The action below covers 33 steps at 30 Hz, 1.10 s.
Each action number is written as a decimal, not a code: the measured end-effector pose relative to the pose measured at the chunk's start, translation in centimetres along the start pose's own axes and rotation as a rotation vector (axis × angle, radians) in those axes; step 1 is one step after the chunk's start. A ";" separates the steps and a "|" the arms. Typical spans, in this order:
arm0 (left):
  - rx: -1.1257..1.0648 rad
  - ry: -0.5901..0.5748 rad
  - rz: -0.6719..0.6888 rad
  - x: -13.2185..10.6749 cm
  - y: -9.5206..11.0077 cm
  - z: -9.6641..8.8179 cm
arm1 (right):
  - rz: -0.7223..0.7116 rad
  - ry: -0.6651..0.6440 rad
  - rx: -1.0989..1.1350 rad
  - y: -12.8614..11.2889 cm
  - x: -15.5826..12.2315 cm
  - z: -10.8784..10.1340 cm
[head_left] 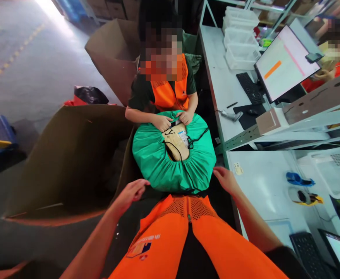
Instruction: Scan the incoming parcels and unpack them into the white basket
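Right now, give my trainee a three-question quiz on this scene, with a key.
1. True or false: the left hand and right hand are both closed on the bag.
2. What shows through the bag's opening? A: a parcel. B: a keyboard. C: a bottle.
3. Fill in: the big box stands on the ___ hand's side.
Key: 1 false, both hands are open beside the bag. 2 A. 3 left.
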<state>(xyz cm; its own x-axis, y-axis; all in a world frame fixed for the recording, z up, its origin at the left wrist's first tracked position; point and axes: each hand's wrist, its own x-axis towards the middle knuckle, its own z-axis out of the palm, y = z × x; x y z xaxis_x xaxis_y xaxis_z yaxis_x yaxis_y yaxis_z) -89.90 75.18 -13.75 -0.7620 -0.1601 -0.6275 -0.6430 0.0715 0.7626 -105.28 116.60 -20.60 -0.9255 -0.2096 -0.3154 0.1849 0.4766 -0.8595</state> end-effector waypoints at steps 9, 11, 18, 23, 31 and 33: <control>0.964 0.480 0.065 -3.3 0.1 -3.6 | -0.468 -0.365 -0.562 -7.7 10.4 8.9; 0.886 0.349 0.347 0.0 2.2 2.4 | -0.519 -0.429 -0.677 -7.7 10.5 9.5; 1.212 0.130 0.475 10.3 5.5 18.6 | -0.648 -0.488 -0.970 -7.2 10.6 8.1; 1.307 0.127 0.361 8.8 4.7 12.0 | -0.700 -0.493 -1.048 -7.2 10.9 8.1; 1.321 0.292 0.366 7.3 8.4 8.9 | -0.697 -0.570 -1.034 -9.4 13.3 9.5; 1.265 0.182 0.490 9.7 8.9 12.3 | -0.697 -0.558 -1.012 -9.5 13.3 9.2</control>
<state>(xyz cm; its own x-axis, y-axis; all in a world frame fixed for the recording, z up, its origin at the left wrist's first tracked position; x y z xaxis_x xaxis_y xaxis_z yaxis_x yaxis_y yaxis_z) -103.90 86.37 -14.98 -0.9722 0.0229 -0.2330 -0.0185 0.9845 0.1742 -116.34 101.43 -20.29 -0.4247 -0.8651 -0.2668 -0.8116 0.4944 -0.3112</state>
